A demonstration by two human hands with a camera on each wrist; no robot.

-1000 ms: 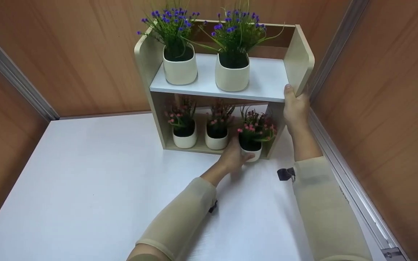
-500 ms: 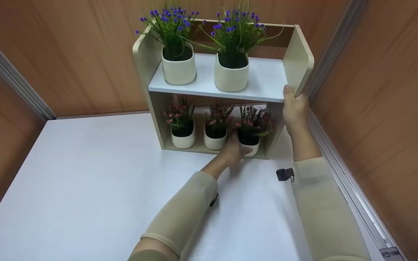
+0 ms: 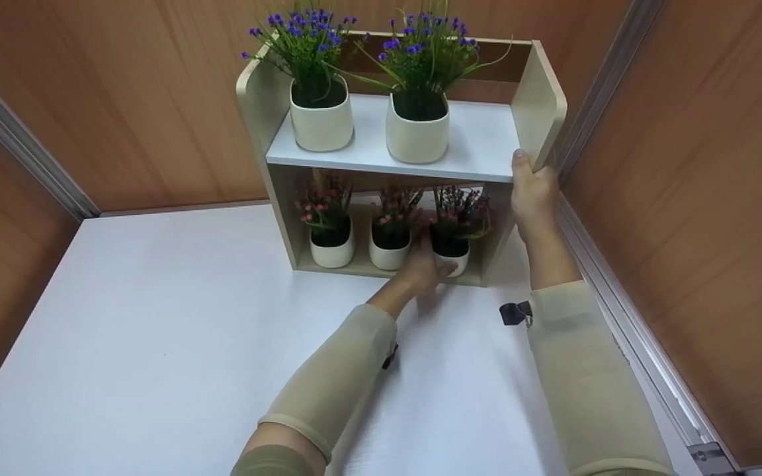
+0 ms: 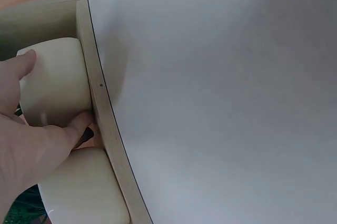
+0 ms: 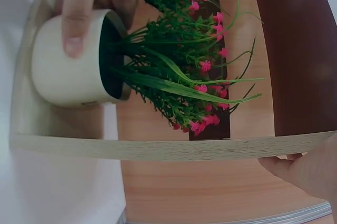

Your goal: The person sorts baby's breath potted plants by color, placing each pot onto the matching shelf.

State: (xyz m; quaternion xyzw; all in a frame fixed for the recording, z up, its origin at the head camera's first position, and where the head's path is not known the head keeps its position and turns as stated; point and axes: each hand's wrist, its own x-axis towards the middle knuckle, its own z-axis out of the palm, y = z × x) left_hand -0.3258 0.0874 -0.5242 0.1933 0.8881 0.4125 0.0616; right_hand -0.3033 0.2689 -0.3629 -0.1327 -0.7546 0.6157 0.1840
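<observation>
My left hand [image 3: 423, 270] grips the white pot of the rightmost pink-flowered plant [image 3: 455, 248] on the lower shelf. In the left wrist view, the thumb lies on the front of that white pot [image 4: 58, 84] and other fingers reach down its side. Up at the right, my right hand [image 3: 534, 192] holds the side panel of the two-tier wooden shelf [image 3: 543, 106], just by the upper board. The right wrist view has the pink-flowered plant [image 5: 79, 71] inside the lower compartment, near the side panel. Some right-hand fingers are hidden behind the panel.
Two more pink-flowered pots, a left one [image 3: 332, 251] and a middle one [image 3: 389, 251], stand on the lower shelf. Above them are two purple-flowered pots, left [image 3: 321, 125] and right [image 3: 418, 135]. Wood-grain walls [image 3: 156, 99] enclose the white table [image 3: 189, 317].
My left hand has moved the right pink-flowered pot back, from the lower shelf's front edge deeper inside. My right hand keeps its hold on the side panel. The view has shifted slightly.
</observation>
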